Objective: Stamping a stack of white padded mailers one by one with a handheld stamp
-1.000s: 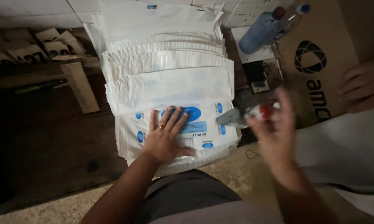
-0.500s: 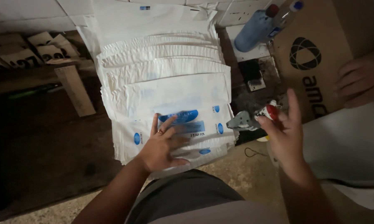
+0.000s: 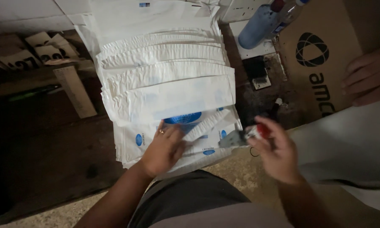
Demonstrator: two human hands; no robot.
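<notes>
A fanned stack of white paper bags (image 3: 164,84) with blue round marks lies in front of me. My left hand (image 3: 162,147), with a ring on one finger, presses flat on the nearest bag and lifts its folded flap edge. My right hand (image 3: 276,152) is closed around a small grey and red stapler-like tool (image 3: 242,135) just off the right edge of the stack, its tip touching the nearest bag's corner.
A brown cardboard box (image 3: 320,55) stands at the right, with another person's hand (image 3: 369,78) resting on it. A blue bottle (image 3: 261,23) lies behind it. A wooden block (image 3: 74,88) and printed cards (image 3: 38,50) sit at the left. White sheets (image 3: 350,147) lie at the right.
The camera has tilted so the stack sits lower. My left hand has curled under the top bag's flap. My right hand has lowered, bringing the tool to the bag's right edge.
</notes>
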